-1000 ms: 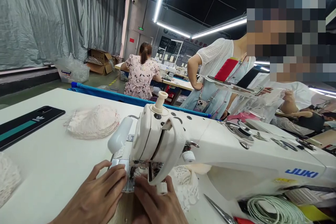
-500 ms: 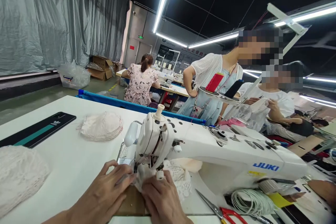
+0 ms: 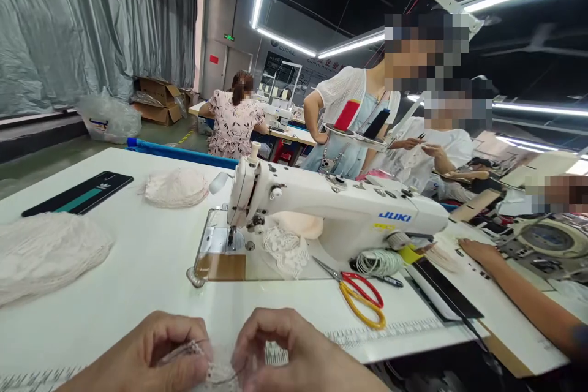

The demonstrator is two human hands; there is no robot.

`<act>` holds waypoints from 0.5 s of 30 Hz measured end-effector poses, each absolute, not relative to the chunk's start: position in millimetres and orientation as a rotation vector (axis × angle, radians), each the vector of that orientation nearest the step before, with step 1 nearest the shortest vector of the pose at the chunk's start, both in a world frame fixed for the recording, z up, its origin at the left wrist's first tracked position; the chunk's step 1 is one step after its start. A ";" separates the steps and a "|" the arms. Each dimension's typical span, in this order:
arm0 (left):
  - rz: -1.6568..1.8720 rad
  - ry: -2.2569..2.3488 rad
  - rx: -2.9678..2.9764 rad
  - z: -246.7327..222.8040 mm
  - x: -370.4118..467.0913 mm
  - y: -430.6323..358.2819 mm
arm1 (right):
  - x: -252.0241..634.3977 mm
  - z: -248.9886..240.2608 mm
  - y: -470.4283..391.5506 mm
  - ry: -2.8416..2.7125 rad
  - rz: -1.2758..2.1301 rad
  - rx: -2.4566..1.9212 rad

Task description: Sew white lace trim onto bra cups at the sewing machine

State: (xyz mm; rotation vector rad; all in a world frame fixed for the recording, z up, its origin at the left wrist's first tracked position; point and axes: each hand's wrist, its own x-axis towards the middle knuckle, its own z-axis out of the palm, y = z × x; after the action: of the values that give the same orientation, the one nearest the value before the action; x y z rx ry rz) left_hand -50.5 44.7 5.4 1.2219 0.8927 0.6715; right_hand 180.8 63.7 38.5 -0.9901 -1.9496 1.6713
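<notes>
Change in last half second: both hands have come off the sewing machine (image 3: 340, 196) bed, drawn back to the near edge of the desk (image 3: 151, 288). Left hand (image 3: 177, 349) and right hand (image 3: 280, 346) now close together, fingers of each pinched on a white lace piece (image 3: 223, 370); its lower part runs out of frame. Needle area (image 3: 233, 237) now uncovered by hands. Judgement: piece is free of the needle, so stitching is paused and handling is by fingers alone. Scissors (image 3: 361, 297) lie on the desk, untouched.
</notes>
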 end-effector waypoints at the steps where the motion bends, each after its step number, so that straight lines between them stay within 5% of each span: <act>1: 0.656 0.920 1.217 2.4 -52.3 34.9 | 177.1 36.9 56.6 -1.954 1.713 -1.004; 6: 0.581 0.976 0.969 -17.5 -60.7 -8.4 | 170.6 23.1 29.6 -1.790 2.165 -0.836; 15: 0.348 0.970 0.900 -21.5 -49.5 -45.1 | 179.5 -17.8 -12.8 -1.928 2.116 -0.718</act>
State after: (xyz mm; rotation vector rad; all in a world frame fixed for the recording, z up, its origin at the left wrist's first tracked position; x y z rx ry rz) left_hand -49.5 -45.1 -21.5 0.9003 0.9697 0.3479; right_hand 179.5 -12.8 -17.8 -0.7182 -1.9285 2.1157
